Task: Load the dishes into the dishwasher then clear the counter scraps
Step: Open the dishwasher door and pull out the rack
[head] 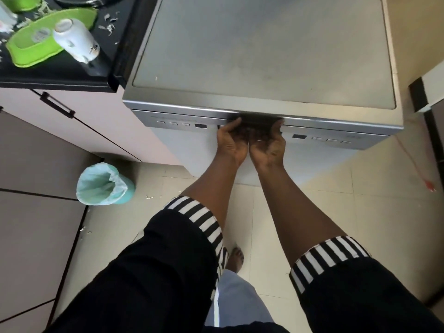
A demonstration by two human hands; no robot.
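Note:
A silver freestanding dishwasher (pixel 262 56) stands in front of me with its door closed. My left hand (pixel 231 140) and my right hand (pixel 268 144) are side by side, palms up, fingers hooked into the dark recessed door handle (pixel 260 121) at the middle of the control strip. On the black counter (pixel 60 75) at the upper left lie two green dishes (pixel 28 52), a white bottle (pixel 77 42) on its side and small pale scraps (pixel 109 27).
A teal bin (pixel 103 183) lined with a pale bag stands on the tiled floor left of the dishwasher. Beige cabinet doors with a dark handle (pixel 56 104) run down the left. A red cord (pixel 418 169) trails on the floor at right. My bare foot (pixel 235 259) shows below.

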